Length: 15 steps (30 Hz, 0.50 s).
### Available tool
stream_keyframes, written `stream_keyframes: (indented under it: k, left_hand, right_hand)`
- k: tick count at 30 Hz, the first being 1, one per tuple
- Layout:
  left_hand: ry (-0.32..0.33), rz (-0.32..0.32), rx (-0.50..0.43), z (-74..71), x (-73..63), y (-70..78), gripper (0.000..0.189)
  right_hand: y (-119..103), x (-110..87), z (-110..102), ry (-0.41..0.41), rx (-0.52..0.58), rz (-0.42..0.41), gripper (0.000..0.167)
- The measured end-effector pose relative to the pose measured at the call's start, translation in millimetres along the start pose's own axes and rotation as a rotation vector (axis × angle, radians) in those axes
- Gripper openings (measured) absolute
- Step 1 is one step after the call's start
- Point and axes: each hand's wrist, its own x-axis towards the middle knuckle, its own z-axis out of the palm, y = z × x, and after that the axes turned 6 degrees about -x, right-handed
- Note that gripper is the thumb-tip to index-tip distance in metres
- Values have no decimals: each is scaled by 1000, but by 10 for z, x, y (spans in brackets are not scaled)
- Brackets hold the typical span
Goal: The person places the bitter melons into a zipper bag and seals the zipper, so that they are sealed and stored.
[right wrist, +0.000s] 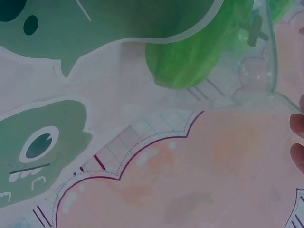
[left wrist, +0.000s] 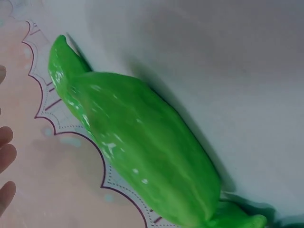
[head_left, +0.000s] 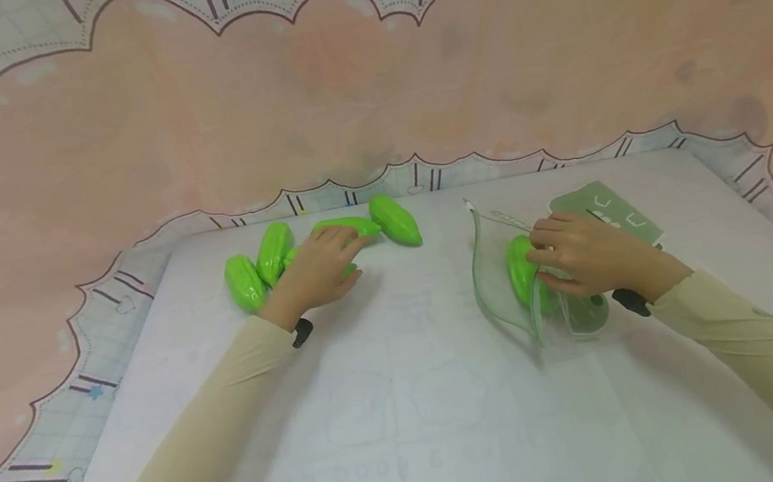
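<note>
Several glossy bright-green, pod-shaped pieces with pointed ends lie at the far left of the table; one green piece (left wrist: 147,142) fills the left wrist view. Above them hovers my left hand (head_left: 316,273), fingers loosely spread and apart from that piece in the left wrist view. At the right, my right hand (head_left: 589,251) pinches the edge of a clear bag (head_left: 587,320) with green monster prints. The bag's mouth gapes toward the left, outlined by a pale green rim. Inside it, another green piece (head_left: 521,266) shows, partly covered by the fingers; its end appears through the plastic in the right wrist view.
Behind the right hand is a green monster figure (head_left: 605,210); whether it belongs to the bag is unclear. A green piece (head_left: 394,220) lies at the far middle. The white tabletop (head_left: 398,408) ends at a scalloped, peach-coloured backdrop (head_left: 363,93).
</note>
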Motion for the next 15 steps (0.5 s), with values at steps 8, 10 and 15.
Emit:
stream_keyframes:
  k: [8,10,15]
  left_hand:
    - [-12,-44,-52,-16,-124,-148,43]
    - [-18,-56,-60,-11,-162,-187,44]
    - [-36,-84,-63,12,-253,-291,46]
  right_hand:
    - [5,-2,23,17,-8,-6,47]
    - [5,-3,27,18,-13,-6,48]
    - [0,-2,19,8,-10,-2,48]
